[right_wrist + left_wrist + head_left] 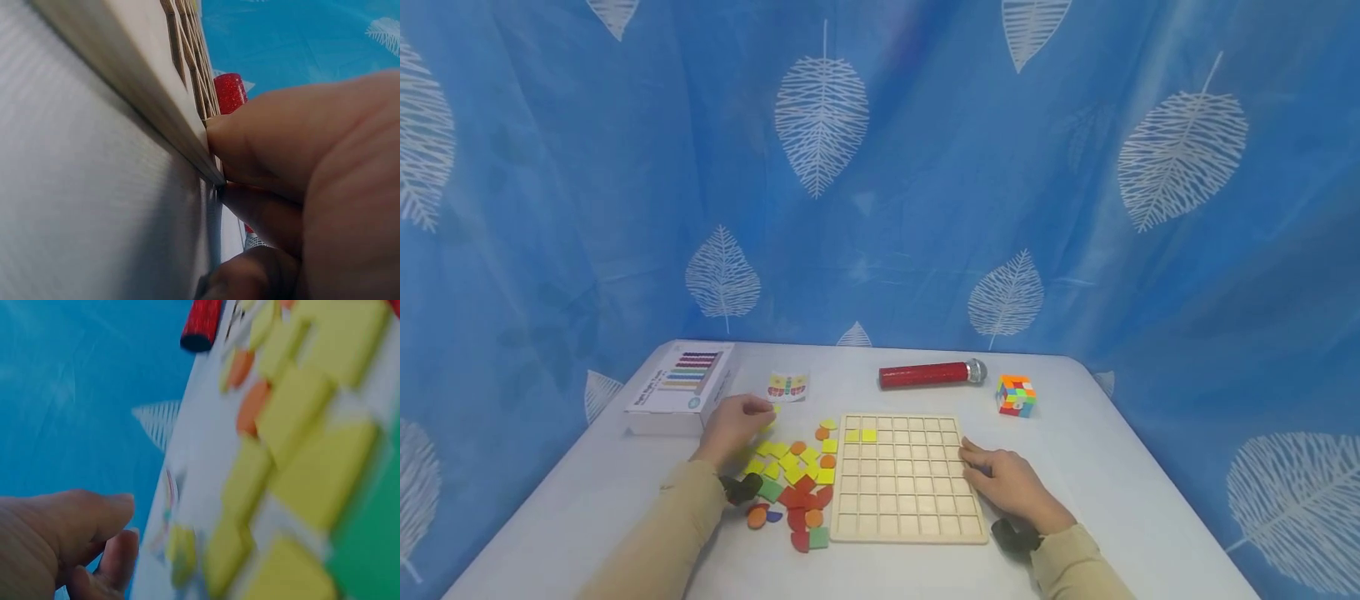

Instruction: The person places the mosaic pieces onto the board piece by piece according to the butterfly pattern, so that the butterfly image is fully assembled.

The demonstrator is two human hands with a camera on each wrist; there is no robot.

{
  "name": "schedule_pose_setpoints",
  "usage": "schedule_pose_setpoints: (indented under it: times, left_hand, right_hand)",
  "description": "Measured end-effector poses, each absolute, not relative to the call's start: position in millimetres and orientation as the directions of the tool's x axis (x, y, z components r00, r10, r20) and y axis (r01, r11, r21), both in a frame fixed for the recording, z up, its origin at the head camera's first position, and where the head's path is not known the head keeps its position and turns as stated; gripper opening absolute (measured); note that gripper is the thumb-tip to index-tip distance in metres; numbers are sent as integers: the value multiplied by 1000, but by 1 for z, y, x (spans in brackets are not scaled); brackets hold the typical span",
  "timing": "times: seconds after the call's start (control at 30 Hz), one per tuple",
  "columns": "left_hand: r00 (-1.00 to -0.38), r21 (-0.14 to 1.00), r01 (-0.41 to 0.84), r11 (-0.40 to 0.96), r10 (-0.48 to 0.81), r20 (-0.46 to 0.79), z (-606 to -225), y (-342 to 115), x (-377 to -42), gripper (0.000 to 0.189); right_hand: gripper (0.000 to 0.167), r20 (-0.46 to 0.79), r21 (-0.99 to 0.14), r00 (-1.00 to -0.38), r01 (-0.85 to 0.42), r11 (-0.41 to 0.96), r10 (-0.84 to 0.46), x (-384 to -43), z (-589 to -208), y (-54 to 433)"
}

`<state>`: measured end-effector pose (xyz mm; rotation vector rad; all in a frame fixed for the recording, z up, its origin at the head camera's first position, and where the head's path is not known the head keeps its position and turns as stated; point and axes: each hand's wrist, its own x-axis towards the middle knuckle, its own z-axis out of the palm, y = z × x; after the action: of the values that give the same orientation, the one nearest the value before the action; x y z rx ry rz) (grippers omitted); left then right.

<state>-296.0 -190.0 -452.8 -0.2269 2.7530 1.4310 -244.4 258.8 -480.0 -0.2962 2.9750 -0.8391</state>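
Note:
A wooden grid board (910,481) lies on the table, with two yellow square tiles (868,435) in its upper left cells. My right hand (1011,483) grips the board's right edge, the thumb (240,140) on its rim and a finger against the side. Left of the board, my left hand (735,427) hovers by the far end of a loose heap of tiles. Its thumb and fingers are bent with a gap between them. Just past the fingertips is a yellow tile (182,555); nothing shows between the fingers in the left wrist view.
Red pieces (805,498), orange discs (757,517) and green squares (818,537) lie scattered left of the board. Behind are a white box (681,387), a small pattern card (786,387), a red microphone (925,374) and a puzzle cube (1016,396). A blue leaf-print curtain (917,183) surrounds the table.

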Motion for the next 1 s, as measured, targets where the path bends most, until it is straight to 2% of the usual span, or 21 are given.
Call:
schedule_pose_setpoints:
  times: [0.2,0.43,0.7,1.0]
  left_hand:
    - [-983,779,-170,604,-162,-89,-472,-210,-294,37]
    - [-976,734,-202,649,-196,-96,-481,-208,-294,51]
    - [-979,711,-176,681,-198,-52,-477,-202,-293,37]
    - [-978,750,-175,637,-199,-60,-475,-204,-288,31]
  right_hand:
    - [41,21,-514,-980,-179,839,-196,-244,-479,259]
    - [41,24,-524,-980,-181,832,-198,-243,-478,259]
    - [41,25,-524,-981,-178,833,-194,-241,-476,260]
    - [41,15,-529,-979,-182,829,-205,-241,-476,257]
